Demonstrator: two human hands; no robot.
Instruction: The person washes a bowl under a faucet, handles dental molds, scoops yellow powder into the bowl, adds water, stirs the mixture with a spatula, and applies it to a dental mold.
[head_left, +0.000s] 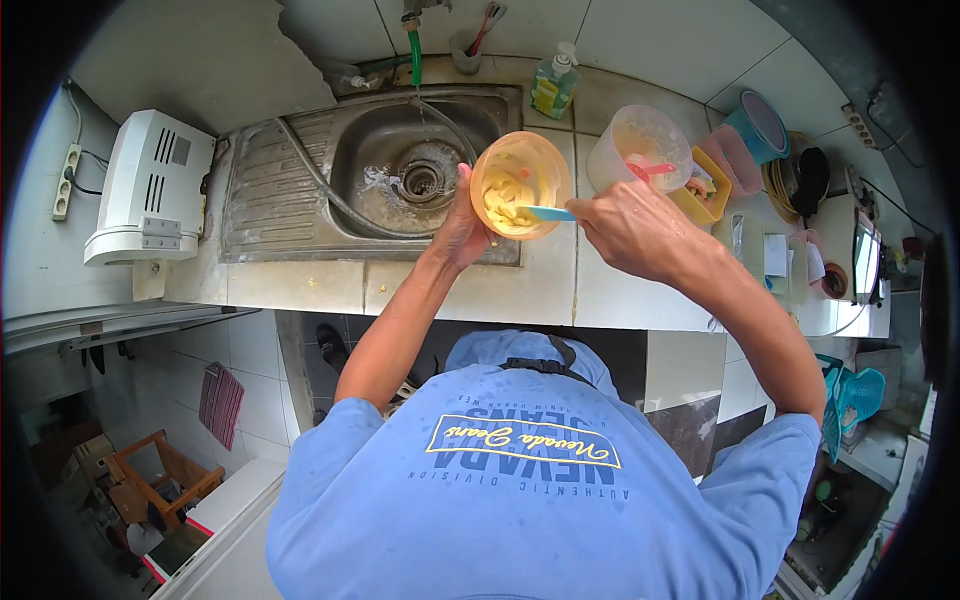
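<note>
My left hand (462, 228) is closed round an orange plastic container (523, 157) holding a thick, creamy yellow mixture (500, 195), tilted so its inside faces me, near the right edge of the steel sink. My right hand (632, 225) grips a light blue spatula (548, 213), whose blade dips into the mixture. Just right of the orange container, a translucent white tub (625, 140) stands on the tiled counter with a pink utensil (652, 168) in it.
The steel sink (270, 200) has a hose draped over it. A soap bottle (550, 90) stands behind. Rightward are a yellow box (712, 160), pink and blue tubs (755, 130) and stacked items. A white appliance (150, 180) sits left; the counter's front edge (450, 310) runs before me.
</note>
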